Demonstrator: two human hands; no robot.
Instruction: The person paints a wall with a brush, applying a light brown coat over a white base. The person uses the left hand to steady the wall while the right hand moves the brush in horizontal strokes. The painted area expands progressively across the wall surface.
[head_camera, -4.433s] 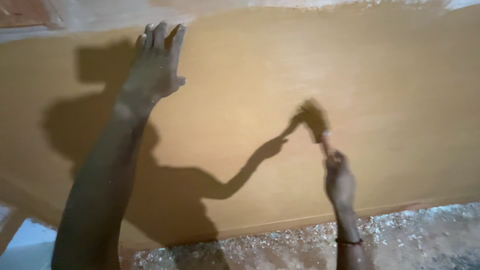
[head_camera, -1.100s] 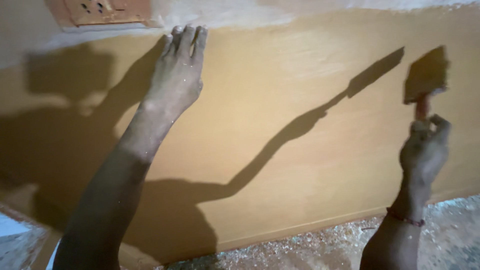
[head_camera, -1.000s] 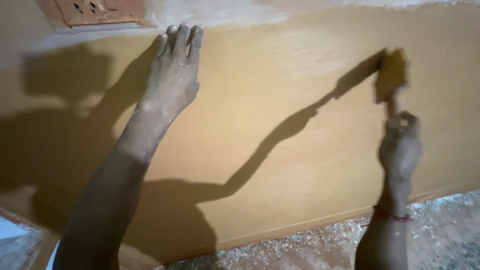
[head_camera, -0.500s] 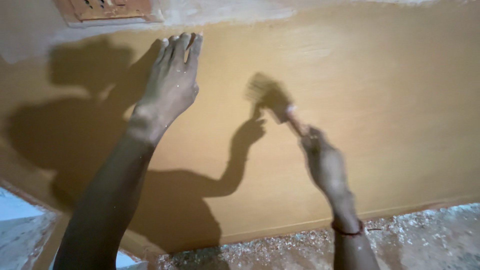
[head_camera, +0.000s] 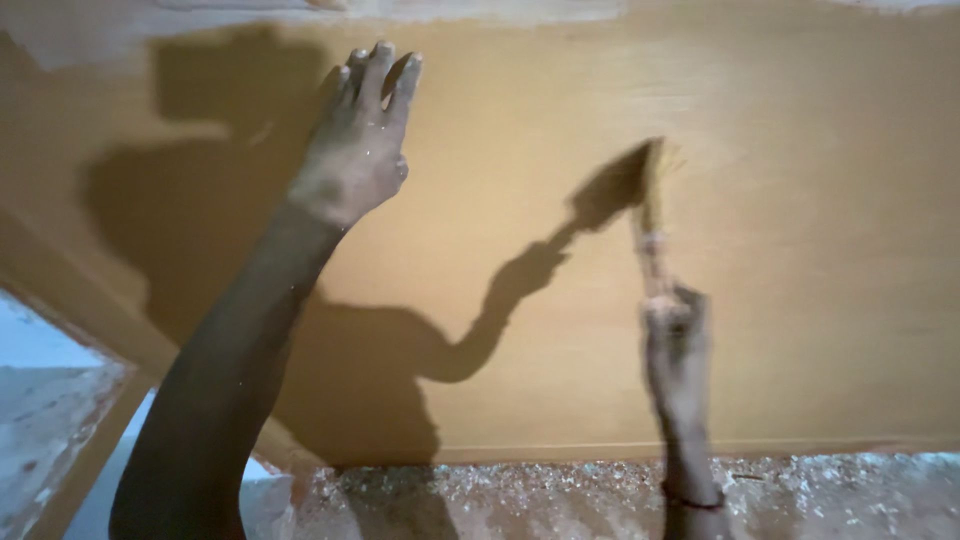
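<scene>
Brown wood is filling almost the whole view: a big flat wooden board (head_camera: 800, 300), smooth and tan, is being looked at from close up. A paintbrush (head_camera: 650, 215) is being held against the middle of this board, a little to the right. Its bristle end is pointing up and is touching the wood, and its handle is running down into the right hand (head_camera: 675, 345). That hand is being kept closed tight around the bottom of the handle, with the fingers curled all the way round it. The hand and the brush are looking a bit blurry. A thin dark band (head_camera: 692, 497) is being worn on the right wrist.

Higher up and to the left, the left hand (head_camera: 355, 160) is being pressed flat on the board. It is being held open, with the fingers straight and close together, pointing up. Nothing is being held in it. The two hands are being kept well apart.

Dark shadows (head_camera: 480, 330) of the arms and the brush are being thrown on the wood between the hands. Pale, whitish patches (head_camera: 480, 10) are being shown along the top edge of the board. Below the board, a rough grey floor (head_camera: 850, 495) with light bits scattered over it is being seen. No pots or tins are being shown.
</scene>
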